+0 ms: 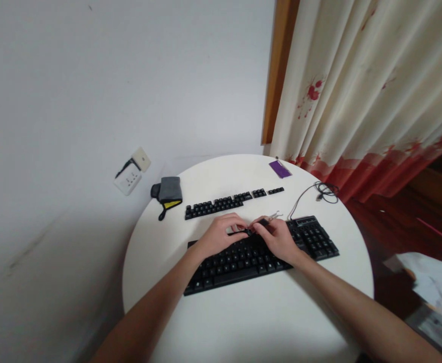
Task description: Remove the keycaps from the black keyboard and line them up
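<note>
Head camera shows me a small black plastic piece between the two hands, above the long black plastic keyboard. The left hand pinches this piece with thumb and fingers. The right hand grasps a dark tool with thin metal prongs; whether it also touches the piece, I cannot tell. Beyond the hands I see loose black square keycaps in rows. Farther left of the left hand lies a grey folded cloth pouch, yellow inside. Beyond the right hand are a flat purple rectangle and, more to the right, a coiled thin black cable. Everything rests on the round white table.
</note>
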Available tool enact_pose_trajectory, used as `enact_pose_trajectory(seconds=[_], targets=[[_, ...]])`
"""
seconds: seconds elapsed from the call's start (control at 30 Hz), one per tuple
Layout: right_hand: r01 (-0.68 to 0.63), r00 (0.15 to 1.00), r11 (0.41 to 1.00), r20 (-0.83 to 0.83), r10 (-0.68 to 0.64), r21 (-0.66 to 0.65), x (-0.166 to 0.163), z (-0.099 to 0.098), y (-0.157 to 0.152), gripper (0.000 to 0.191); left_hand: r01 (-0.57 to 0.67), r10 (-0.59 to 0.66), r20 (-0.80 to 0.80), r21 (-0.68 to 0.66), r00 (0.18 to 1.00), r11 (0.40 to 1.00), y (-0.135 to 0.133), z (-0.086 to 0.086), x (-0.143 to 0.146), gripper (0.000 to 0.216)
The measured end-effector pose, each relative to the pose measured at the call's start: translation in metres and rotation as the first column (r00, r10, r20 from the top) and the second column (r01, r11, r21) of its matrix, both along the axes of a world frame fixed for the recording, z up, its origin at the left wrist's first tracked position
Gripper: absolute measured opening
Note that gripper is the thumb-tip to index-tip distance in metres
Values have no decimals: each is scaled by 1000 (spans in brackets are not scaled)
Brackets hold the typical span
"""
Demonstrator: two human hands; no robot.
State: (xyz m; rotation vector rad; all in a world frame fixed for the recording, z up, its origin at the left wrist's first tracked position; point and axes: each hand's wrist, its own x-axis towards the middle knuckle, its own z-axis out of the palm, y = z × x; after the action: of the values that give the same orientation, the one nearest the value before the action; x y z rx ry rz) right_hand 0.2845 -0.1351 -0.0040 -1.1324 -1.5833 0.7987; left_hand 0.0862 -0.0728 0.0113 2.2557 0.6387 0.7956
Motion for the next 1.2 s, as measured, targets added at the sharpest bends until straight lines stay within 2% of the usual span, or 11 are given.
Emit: enact_pose_trajectory(seconds=[0.17, 0.4, 0.63, 0.83, 1.1, 1.2], targets=[[38, 998, 997, -43, -41, -65, -2, -6, 3, 30, -4, 4, 14, 50, 1000, 999, 0, -1, 0, 12], [-27, 995, 978, -99, 6, -209, -2, -15, 10, 38, 49, -46, -25, 95, 999, 994, 0, -4, 1, 12], [-9, 991, 977, -135, -20, -215, -2, -15, 10, 38, 121, -113, -65, 141, 991, 983, -2, -1, 2, 19], [-4, 994, 980, -111, -19, -199, -2, -16, 10, 38, 112, -89, -135, 176, 987, 978, -2, -5, 1, 19], [18, 995, 976, -94, -39, -215, -3, -12, 8, 37, 153, -145, -70, 131, 987, 979, -5, -2, 3, 15], [69, 997, 986, -35, -75, -151, 0, -9, 8, 31, 102, -99, -27, 133, 995, 986, -2, -3, 2, 14]])
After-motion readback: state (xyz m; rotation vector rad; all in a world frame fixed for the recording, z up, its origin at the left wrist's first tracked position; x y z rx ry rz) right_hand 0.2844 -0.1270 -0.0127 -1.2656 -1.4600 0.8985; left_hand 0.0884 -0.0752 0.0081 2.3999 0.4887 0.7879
